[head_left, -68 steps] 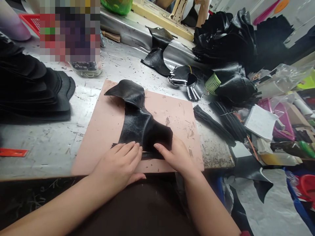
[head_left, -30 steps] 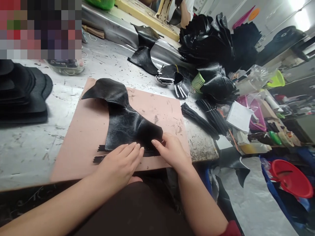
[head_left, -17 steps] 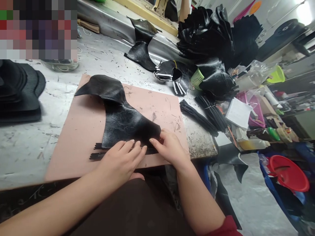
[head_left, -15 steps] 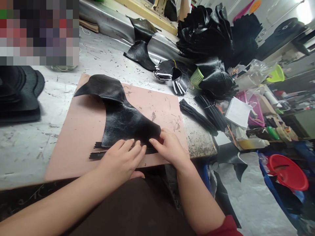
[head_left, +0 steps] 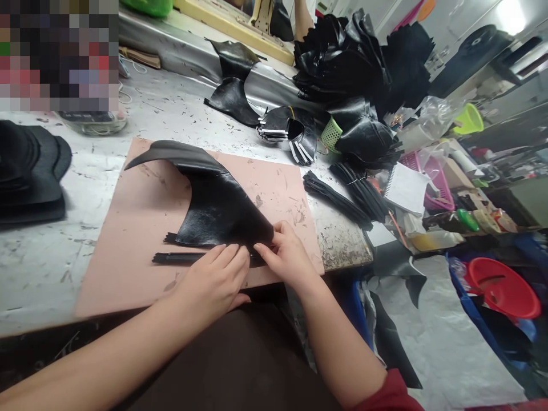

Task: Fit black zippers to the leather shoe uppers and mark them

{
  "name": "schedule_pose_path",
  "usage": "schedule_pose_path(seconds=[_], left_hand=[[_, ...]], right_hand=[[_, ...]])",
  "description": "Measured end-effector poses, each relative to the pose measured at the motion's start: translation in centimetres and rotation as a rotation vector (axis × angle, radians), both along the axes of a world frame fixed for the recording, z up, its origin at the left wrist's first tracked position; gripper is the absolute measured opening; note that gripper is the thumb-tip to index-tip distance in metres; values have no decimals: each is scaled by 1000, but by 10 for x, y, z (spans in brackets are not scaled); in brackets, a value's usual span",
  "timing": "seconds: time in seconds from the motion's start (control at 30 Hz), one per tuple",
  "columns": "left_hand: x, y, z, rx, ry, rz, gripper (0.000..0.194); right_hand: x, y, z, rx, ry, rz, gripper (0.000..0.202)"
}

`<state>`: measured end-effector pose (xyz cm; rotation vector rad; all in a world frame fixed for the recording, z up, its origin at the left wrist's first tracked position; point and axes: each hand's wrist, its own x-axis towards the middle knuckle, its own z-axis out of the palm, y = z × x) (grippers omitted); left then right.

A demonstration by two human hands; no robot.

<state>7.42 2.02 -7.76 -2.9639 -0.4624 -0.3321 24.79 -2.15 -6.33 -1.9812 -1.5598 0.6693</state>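
Observation:
A black leather piece (head_left: 218,208), made of two panels joined by a seam, lies on the pink mat (head_left: 128,228) with its far part arching up. My right hand (head_left: 287,251) pinches its right corner between thumb and fingers. Along its near edge runs a black zipper (head_left: 175,258), apart from the leather on the left. My left hand (head_left: 225,274) has its fingers pressed together and bent over this zipper, beside the right thumb. Under the leather's left corner, a dark strip end (head_left: 171,237) sticks out. My fingers hide where zipper and leather meet.
Black cut pieces (head_left: 32,171) are stacked at the left. Bundled black zippers (head_left: 338,200) lie right of the mat, near a notebook (head_left: 406,188) and a green perforated cup (head_left: 331,136). Behind stands a large leather pile (head_left: 342,63). The table's front edge is close to my body.
The leather's right corner has been lifted and its near edge drawn back from the zipper's left end. The far panel arches more. My hands stay close together; the view has shifted slightly.

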Motion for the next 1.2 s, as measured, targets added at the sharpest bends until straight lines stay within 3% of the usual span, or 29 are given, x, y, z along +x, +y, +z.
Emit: schedule_pose_path(seconds=[0.17,0.37,0.57,0.73,1.2], left_hand=[[3,-2,-1,8,-46,-2,63],[9,1,6,-9,-24,15,54],[14,1,7,9,-21,-38,62],[15,-2,7,25,-43,-17,61],[22,-7,4,74,-86,7,49]], right_hand=[[0,2,-1,4,-3,-3,12],[8,10,1,-10,4,-72,12],[25,18,7,-112,144,6,26],[27,19,8,-146,193,-2,24],[28,11,4,-61,174,20,29]])
